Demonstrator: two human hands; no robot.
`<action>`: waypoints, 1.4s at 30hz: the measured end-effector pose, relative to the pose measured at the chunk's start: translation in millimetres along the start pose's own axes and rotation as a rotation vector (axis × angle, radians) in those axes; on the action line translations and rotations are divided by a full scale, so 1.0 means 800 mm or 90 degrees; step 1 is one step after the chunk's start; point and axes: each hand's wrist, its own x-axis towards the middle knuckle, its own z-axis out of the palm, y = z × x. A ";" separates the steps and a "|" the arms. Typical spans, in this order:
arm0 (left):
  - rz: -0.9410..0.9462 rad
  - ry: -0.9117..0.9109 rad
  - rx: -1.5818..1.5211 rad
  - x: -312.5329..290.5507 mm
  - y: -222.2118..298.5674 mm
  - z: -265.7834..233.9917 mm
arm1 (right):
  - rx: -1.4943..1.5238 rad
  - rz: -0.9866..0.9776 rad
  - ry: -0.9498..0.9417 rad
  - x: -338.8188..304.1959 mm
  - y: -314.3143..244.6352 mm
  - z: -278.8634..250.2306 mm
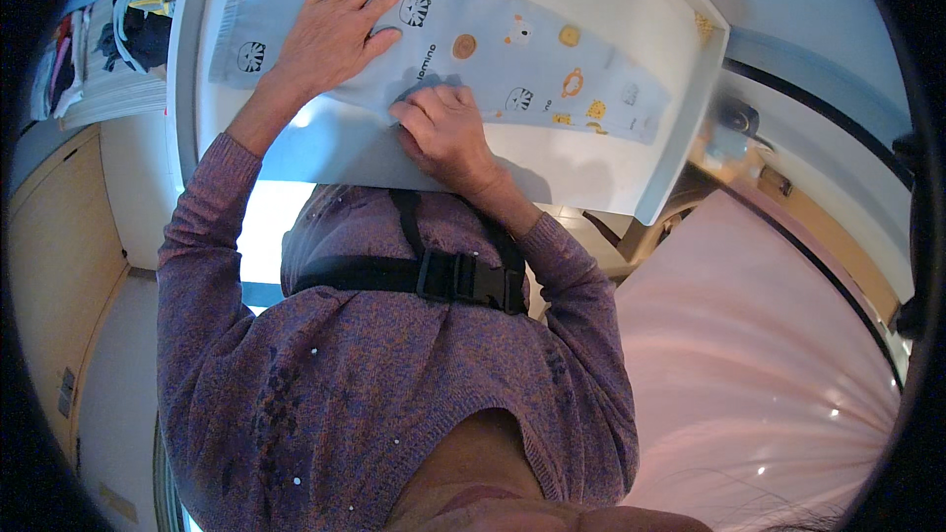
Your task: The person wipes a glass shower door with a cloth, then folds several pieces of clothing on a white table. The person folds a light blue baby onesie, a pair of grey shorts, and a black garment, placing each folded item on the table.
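Observation:
A pair of light blue pants printed with animal heads and round yellow figures lies lengthwise, folded flat, on a white rimmed tabletop. Its gathered waistband is at the left, and the leg narrows toward the right. My left hand rests palm down on the wider part near the waistband, fingers spread. At the near edge of the cloth, around the middle, my right hand is closed with curled fingers gripping the fabric. The fingertips of that hand are partly hidden.
Folded clothes are heaped on a shelf at the far left. Below them stands a light wooden cabinet. A pink cover spreads at the right, beside a wooden ledge with small items. A black buckled strap circles my waist.

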 end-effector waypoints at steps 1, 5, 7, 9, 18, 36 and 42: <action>0.000 0.001 -0.003 0.000 0.000 0.000 | 0.000 -0.003 0.007 0.002 -0.001 0.002; -0.013 -0.015 -0.004 0.002 0.001 -0.002 | -0.006 -0.022 0.040 0.008 -0.001 0.010; -0.014 -0.011 -0.005 0.001 0.001 -0.002 | -0.018 -0.023 0.054 0.008 0.000 0.014; -0.019 -0.013 -0.014 0.001 0.002 -0.001 | -0.010 -0.021 0.052 0.006 0.000 0.016; -0.031 -0.025 -0.036 0.003 0.002 -0.001 | 0.141 -0.009 0.014 0.006 -0.001 0.002; -0.078 -0.054 -0.048 -0.021 0.039 -0.011 | -0.006 0.123 0.167 0.004 0.031 -0.015; -0.166 -0.178 0.051 -0.028 0.035 -0.016 | -0.188 0.346 0.047 -0.032 0.081 -0.060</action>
